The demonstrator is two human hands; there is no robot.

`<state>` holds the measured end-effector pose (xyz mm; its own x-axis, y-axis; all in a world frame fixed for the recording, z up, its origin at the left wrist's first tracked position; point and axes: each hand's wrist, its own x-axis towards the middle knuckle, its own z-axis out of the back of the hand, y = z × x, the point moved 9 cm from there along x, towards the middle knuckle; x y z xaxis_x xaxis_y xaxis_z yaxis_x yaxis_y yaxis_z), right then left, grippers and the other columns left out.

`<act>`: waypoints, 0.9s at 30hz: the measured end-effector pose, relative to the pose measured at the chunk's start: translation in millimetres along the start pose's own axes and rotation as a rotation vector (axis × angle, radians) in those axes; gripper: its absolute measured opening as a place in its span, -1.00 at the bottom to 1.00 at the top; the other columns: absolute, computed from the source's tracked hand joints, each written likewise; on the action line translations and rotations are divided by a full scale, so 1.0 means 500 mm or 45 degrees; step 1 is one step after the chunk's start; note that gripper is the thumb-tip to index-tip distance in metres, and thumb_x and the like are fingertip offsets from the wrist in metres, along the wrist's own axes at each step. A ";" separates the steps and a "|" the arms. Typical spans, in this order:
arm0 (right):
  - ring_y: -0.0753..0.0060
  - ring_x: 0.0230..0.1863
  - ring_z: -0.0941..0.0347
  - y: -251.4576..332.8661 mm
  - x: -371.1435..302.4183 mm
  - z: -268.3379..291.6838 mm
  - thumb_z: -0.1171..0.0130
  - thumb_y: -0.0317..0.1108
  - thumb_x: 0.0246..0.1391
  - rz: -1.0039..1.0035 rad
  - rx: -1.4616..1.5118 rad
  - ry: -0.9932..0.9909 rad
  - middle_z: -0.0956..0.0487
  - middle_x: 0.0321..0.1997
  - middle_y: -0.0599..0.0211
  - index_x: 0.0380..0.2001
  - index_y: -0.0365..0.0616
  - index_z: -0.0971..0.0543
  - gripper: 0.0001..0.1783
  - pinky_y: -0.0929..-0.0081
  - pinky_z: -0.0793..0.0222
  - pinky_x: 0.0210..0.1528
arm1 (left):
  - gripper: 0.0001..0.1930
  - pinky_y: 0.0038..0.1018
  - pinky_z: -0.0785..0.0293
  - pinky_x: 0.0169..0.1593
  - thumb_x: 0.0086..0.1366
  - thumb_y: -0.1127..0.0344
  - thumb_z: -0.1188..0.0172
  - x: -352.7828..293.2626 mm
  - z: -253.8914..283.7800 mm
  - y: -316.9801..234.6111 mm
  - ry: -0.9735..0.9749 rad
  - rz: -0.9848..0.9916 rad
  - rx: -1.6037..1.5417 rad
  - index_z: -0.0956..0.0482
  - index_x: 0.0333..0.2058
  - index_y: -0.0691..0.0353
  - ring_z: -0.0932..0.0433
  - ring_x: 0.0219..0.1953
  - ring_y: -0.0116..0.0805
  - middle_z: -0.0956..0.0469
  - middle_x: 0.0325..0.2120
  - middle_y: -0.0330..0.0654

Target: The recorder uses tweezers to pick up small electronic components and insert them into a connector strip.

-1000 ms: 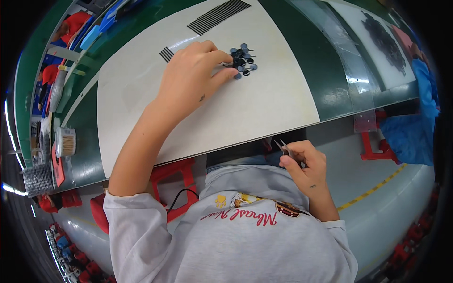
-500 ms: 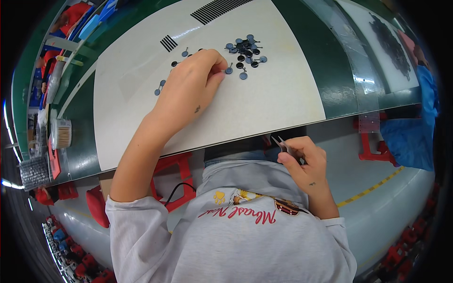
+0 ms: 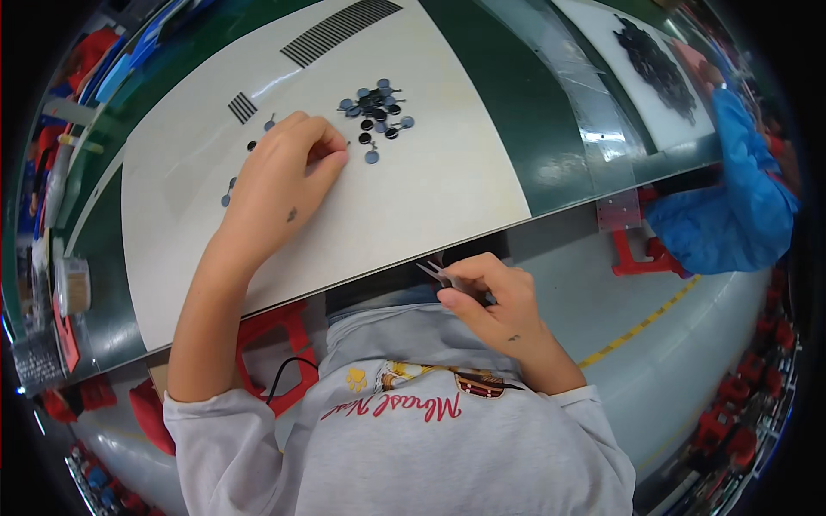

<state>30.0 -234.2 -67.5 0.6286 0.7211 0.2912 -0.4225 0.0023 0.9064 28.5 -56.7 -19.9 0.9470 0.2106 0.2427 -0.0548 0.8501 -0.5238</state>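
My left hand [image 3: 284,176] is over the white board [image 3: 413,202], thumb and forefinger pinched together at a small round disc with a thin tail. That disc is mostly hidden by the fingertips; only a bit of its tail shows. Just to the right lies a single grey-blue disc [image 3: 372,157], with a heap of black and grey-blue discs [image 3: 376,105] farther off. A few more discs [image 3: 229,191] lie left of the hand, partly covered by it. Below the table's front edge, my right hand [image 3: 499,297] grips metal tweezers [image 3: 437,273], their tips slightly apart and pointing left.
Rows of black strips [image 3: 340,34] lie at the board's far edge, a shorter group [image 3: 243,108] nearer. At far right is a white sheet [image 3: 594,39] bearing a dark heap; a blue cloth [image 3: 718,193] hangs beside it. A tub of thin sticks [image 3: 74,288] stands left.
The whole view has shifted, with the table sliding left. My left fingertips have come onto the disc that lay just right of them. My right hand still holds the tweezers.
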 end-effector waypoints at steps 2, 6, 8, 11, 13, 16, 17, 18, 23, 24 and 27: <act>0.76 -0.73 -0.24 -0.001 0.004 0.002 -0.14 -0.47 -0.20 -0.021 0.079 -0.013 -0.37 -0.73 0.45 -0.50 -0.25 -0.39 -0.84 0.82 -0.11 -0.68 | -0.93 -0.46 -0.28 -0.38 -0.04 0.47 -0.04 -0.001 -0.010 -0.002 0.108 0.099 0.022 -0.38 -0.52 0.30 -0.37 -0.48 -0.25 -0.36 -0.57 -0.13; 0.75 -0.70 -0.30 -0.006 0.000 0.005 -0.14 -0.45 -0.19 -0.109 0.126 -0.047 -0.42 -0.71 0.42 -0.50 -0.22 -0.40 -0.85 0.80 -0.15 -0.66 | -0.92 -0.44 -0.26 -0.39 -0.05 0.48 -0.04 -0.004 -0.005 -0.032 0.061 0.055 -0.027 -0.38 -0.51 0.31 -0.35 -0.47 -0.22 -0.33 -0.57 -0.11; 0.74 -0.69 -0.31 -0.001 0.006 -0.002 -0.16 -0.42 -0.20 -0.103 0.099 -0.002 -0.42 -0.71 0.40 -0.48 -0.20 -0.41 -0.83 0.76 -0.17 -0.66 | -0.91 -0.42 -0.25 -0.41 -0.05 0.49 -0.04 -0.003 0.007 -0.057 -0.046 -0.117 0.165 -0.39 -0.49 0.32 -0.33 -0.49 -0.17 -0.32 -0.57 -0.09; 0.62 -0.73 -0.28 -0.009 0.005 -0.009 -0.13 -0.34 -0.17 -0.070 0.112 0.024 -0.37 -0.72 0.35 -0.47 -0.20 -0.41 -0.80 0.69 -0.14 -0.69 | -0.91 -0.43 -0.24 -0.42 -0.06 0.53 -0.03 -0.002 -0.009 -0.067 0.041 -0.137 0.200 -0.39 -0.49 0.33 -0.32 -0.51 -0.16 -0.31 -0.57 -0.09; 0.60 -0.74 -0.28 0.005 0.002 -0.004 -0.12 -0.33 -0.16 -0.021 0.095 0.007 -0.37 -0.71 0.33 -0.47 -0.21 -0.40 -0.80 0.69 -0.13 -0.69 | -0.92 -0.44 -0.24 -0.43 -0.07 0.54 -0.03 -0.013 0.003 -0.075 0.059 -0.144 0.198 -0.39 -0.50 0.33 -0.32 -0.52 -0.17 -0.31 -0.57 -0.09; 0.65 -0.71 -0.29 0.013 0.000 -0.008 -0.10 -0.37 -0.13 -0.001 0.103 0.081 -0.40 -0.67 0.36 -0.47 -0.25 -0.39 -0.82 0.71 -0.14 -0.68 | -0.93 -0.46 -0.24 -0.44 -0.07 0.55 -0.03 -0.013 -0.003 -0.069 0.102 -0.058 0.173 -0.38 -0.52 0.34 -0.33 -0.55 -0.21 -0.31 -0.59 -0.09; 0.66 -0.69 -0.30 0.003 -0.005 0.001 -0.07 -0.40 -0.12 -0.097 0.284 0.055 -0.41 -0.64 0.35 -0.46 -0.26 -0.38 -0.84 0.72 -0.15 -0.67 | -0.94 -0.48 -0.25 -0.45 -0.07 0.55 -0.03 -0.015 -0.005 -0.079 0.054 -0.081 0.132 -0.37 -0.53 0.34 -0.34 -0.56 -0.23 -0.31 -0.60 -0.09; 0.68 -0.67 -0.31 -0.010 -0.010 0.007 -0.05 -0.42 -0.10 -0.194 0.470 0.019 -0.43 -0.62 0.34 -0.45 -0.26 -0.37 -0.85 0.72 -0.16 -0.66 | -0.95 -0.49 -0.25 -0.46 -0.06 0.56 -0.02 -0.014 -0.009 -0.090 0.016 -0.111 0.093 -0.36 -0.54 0.35 -0.34 -0.58 -0.24 -0.31 -0.62 -0.09; 0.45 -0.72 -0.33 0.105 -0.010 0.135 0.11 -0.37 0.00 0.197 1.356 -0.177 -0.41 -0.62 0.14 -0.48 -0.17 -0.23 -0.88 0.60 -0.27 -0.73 | -0.98 -0.59 -0.23 -0.46 -0.01 0.54 0.02 -0.043 -0.015 -0.090 -0.019 0.028 -0.204 -0.33 -0.56 0.36 -0.33 -0.58 -0.42 -0.37 -0.62 -0.17; 0.34 -0.65 -0.37 0.182 -0.012 0.176 0.09 -0.36 -0.01 0.502 1.516 -0.161 -0.42 -0.57 0.09 -0.49 -0.18 -0.20 -0.85 0.49 -0.34 -0.68 | -0.98 -0.59 -0.23 -0.46 -0.01 0.54 0.02 -0.042 -0.022 -0.107 0.008 0.016 -0.219 -0.33 -0.56 0.36 -0.33 -0.58 -0.42 -0.37 -0.62 -0.17; 0.29 -0.63 -0.35 0.269 0.004 0.197 0.10 -0.35 -0.04 0.943 1.609 0.063 -0.38 -0.61 0.13 -0.45 -0.17 -0.19 -0.84 0.40 -0.33 -0.66 | -0.99 -0.59 -0.23 -0.44 -0.02 0.56 0.03 -0.078 0.003 -0.097 -0.185 0.049 -0.367 -0.33 -0.56 0.37 -0.32 -0.55 -0.46 -0.37 -0.63 -0.19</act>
<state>38.8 -301.0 85.0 0.4939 0.3094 0.8126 0.2253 -0.9482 0.2241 -6.4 -105.4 -3.0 0.8898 0.3239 0.3215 0.0221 0.6731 -0.7392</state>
